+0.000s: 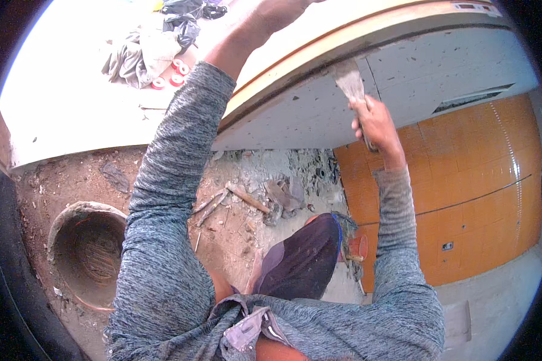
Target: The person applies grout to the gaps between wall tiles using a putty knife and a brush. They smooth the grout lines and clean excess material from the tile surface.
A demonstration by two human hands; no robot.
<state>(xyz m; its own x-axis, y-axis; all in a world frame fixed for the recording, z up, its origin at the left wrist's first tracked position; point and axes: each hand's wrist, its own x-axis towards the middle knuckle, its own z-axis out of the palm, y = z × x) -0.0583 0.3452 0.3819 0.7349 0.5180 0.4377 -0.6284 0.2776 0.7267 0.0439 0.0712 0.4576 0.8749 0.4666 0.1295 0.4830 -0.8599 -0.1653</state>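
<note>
My right hand [376,123] grips a putty knife [350,82] by its handle. The broad blade points up and meets a pale, speckled panel [415,66] just under a wooden frame edge [295,60]. Stretched up past that frame, my left hand [277,15] is partly cut off by the top of the picture. Its fingers are mostly out of sight, and I see nothing held in it.
A dark round bucket [57,240] stands on the dirty floor at the left. A hammer [247,197] and pincers [214,204] lie among rubble. Red-rimmed tape rolls [177,79] and grey cloth [129,63] rest on a bright surface. Orange tiles [439,198] cover the right wall.
</note>
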